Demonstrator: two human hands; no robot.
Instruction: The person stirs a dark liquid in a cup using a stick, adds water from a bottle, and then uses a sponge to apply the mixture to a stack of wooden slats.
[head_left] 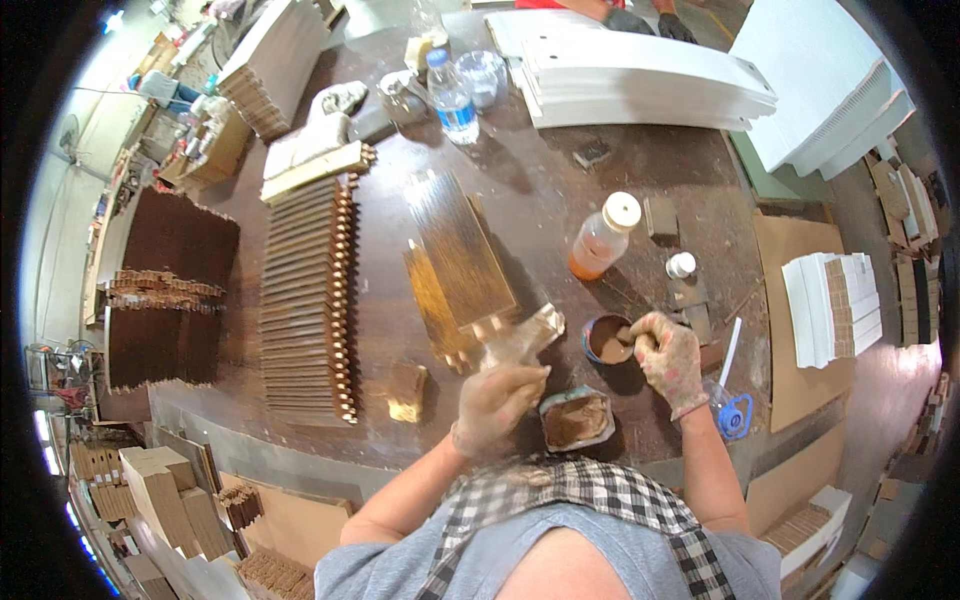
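Observation:
My right hand (668,362), in a stained pale glove, is closed at the rim of a small round can (604,350) of brown paste. Its fingertips reach over the opening, and whatever they pinch is hidden. My left hand (497,405), also gloved, hovers near the table's front edge, its fingers smeared by motion. Just beyond it lies a crumpled clear plastic piece (535,335), by the end of a brown-stained wooden board (460,255). A lighter brown board (430,300) shows under that one. Between my hands, nearer me, stands an open square tub (577,420) of brown paste.
Left of the boards lies a row of brown slats (305,300); a sponge (406,392) sits nearer me. Beyond the can stand a bottle of orange liquid (604,238) and a water bottle (452,100). White panels (640,80) are stacked at the far side, near another person's dark-gloved hands (630,22).

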